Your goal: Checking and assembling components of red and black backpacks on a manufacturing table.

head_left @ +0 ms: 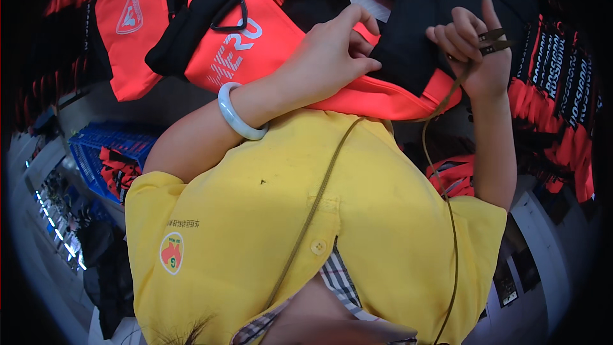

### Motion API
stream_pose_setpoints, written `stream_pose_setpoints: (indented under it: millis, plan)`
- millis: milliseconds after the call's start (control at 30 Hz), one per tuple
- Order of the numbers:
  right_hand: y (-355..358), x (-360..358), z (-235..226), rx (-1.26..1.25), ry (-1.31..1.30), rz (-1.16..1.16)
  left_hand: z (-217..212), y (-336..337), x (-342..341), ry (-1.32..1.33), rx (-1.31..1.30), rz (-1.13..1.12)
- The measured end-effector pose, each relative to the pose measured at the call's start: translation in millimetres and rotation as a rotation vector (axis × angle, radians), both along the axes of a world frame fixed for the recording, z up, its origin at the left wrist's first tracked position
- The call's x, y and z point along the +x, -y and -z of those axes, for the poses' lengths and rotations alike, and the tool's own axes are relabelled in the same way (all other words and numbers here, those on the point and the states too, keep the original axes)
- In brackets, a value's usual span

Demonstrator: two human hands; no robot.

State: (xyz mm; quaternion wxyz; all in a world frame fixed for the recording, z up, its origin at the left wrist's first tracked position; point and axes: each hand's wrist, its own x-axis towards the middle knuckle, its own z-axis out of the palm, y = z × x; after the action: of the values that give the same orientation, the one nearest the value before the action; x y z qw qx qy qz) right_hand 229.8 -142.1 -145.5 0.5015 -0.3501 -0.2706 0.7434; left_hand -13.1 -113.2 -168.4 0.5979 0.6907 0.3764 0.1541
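Note:
A bright red and black bag with white lettering and a black buckle lies before me. My left hand, with a pale bangle on its wrist, is over the bag's red side. Its fingers are curled in towards the thumb, and whatever they may hold is too small or hidden to name. Farther right, my right hand is raised beside the bag's black part. Dark thread snips are gripped in it, blades pointing right, with the index finger stretched up. A brown cord runs from the snips down over my yellow shirt.
Several red and black straps or pieces with white lettering hang in a bunch at the right. On the left stands a blue plastic crate, with red and black pieces beside it. More red fabric lies below my right forearm.

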Motion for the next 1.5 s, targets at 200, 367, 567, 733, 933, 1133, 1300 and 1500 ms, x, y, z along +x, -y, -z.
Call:
stream_pose_setpoints:
  millis: [200,367,567,733,933,1133,1300,1500]
  plan:
    - [17,5,3,-0.167,0.477,0.145,-5,0,2,0.02,0.032,0.049]
    - [35,1,-3,0.089,1.067,0.218,-10,-2,10,0.002,0.402,0.131]
    - [49,-20,-22,0.221,1.334,0.126,3,-3,18,0.083,0.651,0.083]
    - [53,-31,-27,0.466,1.54,0.005,1,-4,13,-0.02,0.456,0.04]
    - [46,-34,-18,0.616,1.639,0.018,-2,-7,11,-0.023,0.33,0.038]
    - [39,-41,-20,0.663,1.714,-0.017,-2,-8,11,-0.015,0.335,0.042]
    - [39,-38,-25,0.628,1.762,-0.058,-1,-9,10,-0.005,0.331,0.022]
    - [55,-14,-24,0.346,1.678,0.131,-7,-10,6,-0.021,0.13,-0.02]
